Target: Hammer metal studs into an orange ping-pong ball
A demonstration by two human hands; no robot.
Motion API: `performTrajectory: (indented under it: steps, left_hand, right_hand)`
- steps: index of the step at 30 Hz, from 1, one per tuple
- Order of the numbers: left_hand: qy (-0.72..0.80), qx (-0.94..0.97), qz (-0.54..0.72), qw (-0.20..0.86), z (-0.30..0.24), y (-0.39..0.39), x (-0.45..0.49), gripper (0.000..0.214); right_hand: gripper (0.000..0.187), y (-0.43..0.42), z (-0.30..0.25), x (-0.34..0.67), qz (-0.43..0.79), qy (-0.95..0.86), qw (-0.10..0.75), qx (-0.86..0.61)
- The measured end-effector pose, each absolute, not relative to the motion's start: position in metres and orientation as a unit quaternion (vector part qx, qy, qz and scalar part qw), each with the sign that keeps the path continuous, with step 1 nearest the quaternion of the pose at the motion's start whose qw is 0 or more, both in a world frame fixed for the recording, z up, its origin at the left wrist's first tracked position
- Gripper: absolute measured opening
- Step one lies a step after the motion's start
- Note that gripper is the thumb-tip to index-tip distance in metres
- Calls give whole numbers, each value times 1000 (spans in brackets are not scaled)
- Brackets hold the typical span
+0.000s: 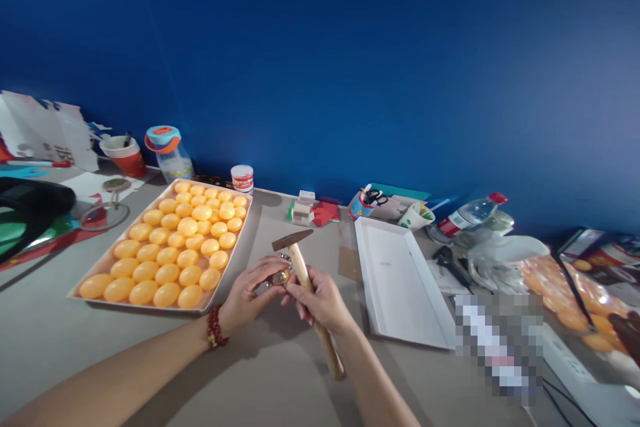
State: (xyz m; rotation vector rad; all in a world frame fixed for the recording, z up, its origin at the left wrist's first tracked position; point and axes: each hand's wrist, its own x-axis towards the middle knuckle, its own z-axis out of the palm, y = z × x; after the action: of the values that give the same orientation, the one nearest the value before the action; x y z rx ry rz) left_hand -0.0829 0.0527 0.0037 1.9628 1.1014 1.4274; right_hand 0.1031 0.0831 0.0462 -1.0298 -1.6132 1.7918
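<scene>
My left hand (249, 295), with a dark red bead bracelet (216, 328) on its wrist, pinches a small shiny thing with a round face and metal links that looks like a wristwatch (281, 276). My right hand (323, 300) is closed around the wooden handle of a hammer (300, 268). The hammer's dark metal head points up and away from me, and the handle's end sticks out below the hand. My right fingertips meet the watch's right side, partly hiding it. Both hands are together above the grey table (265, 373).
On the left lies a shallow box (210, 303) of orange balls (167, 273). An open white tray (407, 280) is on the right. Behind stand a pen cup (361, 205), small boxes (303, 210) and a round tub (243, 178). A bottle (467, 217) and bagged orange balls (560, 287) are farther right.
</scene>
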Motion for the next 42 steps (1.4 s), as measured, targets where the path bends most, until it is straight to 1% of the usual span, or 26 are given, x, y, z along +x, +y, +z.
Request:
performTrajectory:
  steps: [15, 25, 42]
  left_hand:
    - [398, 715, 523, 237, 7, 51, -83, 32]
    - [404, 719, 518, 228, 9, 51, -83, 33]
    - [405, 722, 515, 223, 10, 50, -83, 35]
  right_hand:
    - [41, 85, 43, 102, 669, -584, 248, -386]
    - [38, 85, 41, 103, 664, -588, 259, -383]
    - [33, 85, 46, 102, 661, -597, 252, -379]
